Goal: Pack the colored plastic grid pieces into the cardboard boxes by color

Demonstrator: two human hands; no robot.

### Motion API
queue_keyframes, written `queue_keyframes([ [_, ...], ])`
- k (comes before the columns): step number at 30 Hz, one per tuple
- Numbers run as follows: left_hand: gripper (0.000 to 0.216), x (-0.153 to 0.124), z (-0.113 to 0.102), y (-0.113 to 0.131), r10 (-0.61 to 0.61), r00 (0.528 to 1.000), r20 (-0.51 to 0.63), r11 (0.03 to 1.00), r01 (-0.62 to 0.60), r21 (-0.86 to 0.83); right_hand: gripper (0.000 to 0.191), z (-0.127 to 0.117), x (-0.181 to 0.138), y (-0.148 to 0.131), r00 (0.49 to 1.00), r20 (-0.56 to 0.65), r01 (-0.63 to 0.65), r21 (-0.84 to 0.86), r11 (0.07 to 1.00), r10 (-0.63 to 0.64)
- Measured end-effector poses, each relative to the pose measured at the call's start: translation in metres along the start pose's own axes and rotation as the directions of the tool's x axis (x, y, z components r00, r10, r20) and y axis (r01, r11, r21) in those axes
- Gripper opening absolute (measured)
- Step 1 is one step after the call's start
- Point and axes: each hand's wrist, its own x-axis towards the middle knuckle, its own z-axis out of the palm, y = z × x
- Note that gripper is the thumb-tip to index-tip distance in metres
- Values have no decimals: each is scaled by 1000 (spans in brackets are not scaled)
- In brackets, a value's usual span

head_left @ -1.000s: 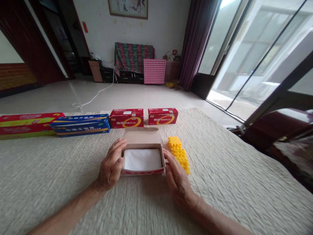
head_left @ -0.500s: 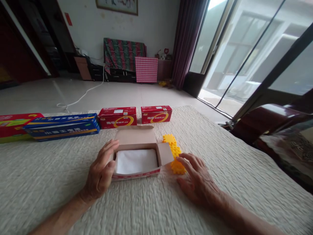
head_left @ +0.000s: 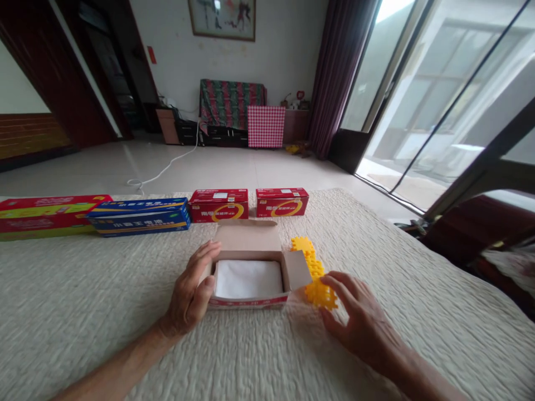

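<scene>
An open cardboard box point(head_left: 248, 302) with a red printed front stands before me, its lid folded back. Inside lies a flat white sheet or packet point(head_left: 248, 279). My left hand point(head_left: 192, 292) rests along the box's left side, fingers stretched out and thumb by the front left corner. Beside the box's right flap point(head_left: 297, 269) lie several yellow toothed plastic pieces point(head_left: 321, 294), partly behind that flap. My right hand point(head_left: 355, 314) reaches over their near right end. Its fingertips are at the yellow edge, with thumb and fingers apart.
Behind the open box stand two red boxes point(head_left: 219, 207) point(head_left: 282, 203). A long blue box point(head_left: 140, 218) and a red-and-green box point(head_left: 45, 216) extend to the left. Everything rests on a cream quilted cover point(head_left: 251, 356). A dark red chair or sofa arm point(head_left: 472, 217) is at right.
The view has turned slightly left and up, so everything sits farther right and lower. My right hand has shifted slightly at the near end of the yellow pieces. My left hand stays at the box.
</scene>
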Motion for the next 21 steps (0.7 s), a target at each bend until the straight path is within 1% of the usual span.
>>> queue_keyframes([
  [3, 51, 2, -2, 2, 23, 1000, -12, 1000, -23, -10, 39, -22, 21, -1, 992, -121, -30, 13, 999, 31],
  [4, 54, 4, -3, 2, 55, 998, -18, 998, -55, 3, 37, -29, 31, -5, 989, -146, -24, 31, 999, 28],
  [6, 59, 7, -6, 5, 142, 989, -29, 988, -140, 59, 35, -38, 54, -18, 988, -157, 17, 79, 997, -5],
  [9, 58, 11, -14, 9, 260, 965, -40, 954, -250, 169, 33, -37, 87, -47, 990, -103, 106, 142, 984, -92],
  [12, 56, 14, -22, 13, 304, 953, 8, 921, -296, 254, 30, -22, 112, -73, 987, 29, 152, 200, 968, -160],
  [14, 57, 17, -27, 15, 295, 953, 72, 910, -304, 283, 28, -10, 122, -85, 978, 105, 151, 235, 960, -180],
  [17, 63, 23, -34, 15, 219, 956, 195, 917, -269, 294, 27, 6, 128, -93, 966, 163, 154, 264, 952, -202],
  [19, 66, 27, -37, 16, 151, 944, 293, 922, -242, 304, 31, 11, 128, -93, 965, 167, 150, 274, 950, -201],
  [21, 66, 31, -41, 17, 94, 922, 376, 920, -225, 322, 33, 11, 128, -89, 975, 126, 142, 280, 949, -183],
])
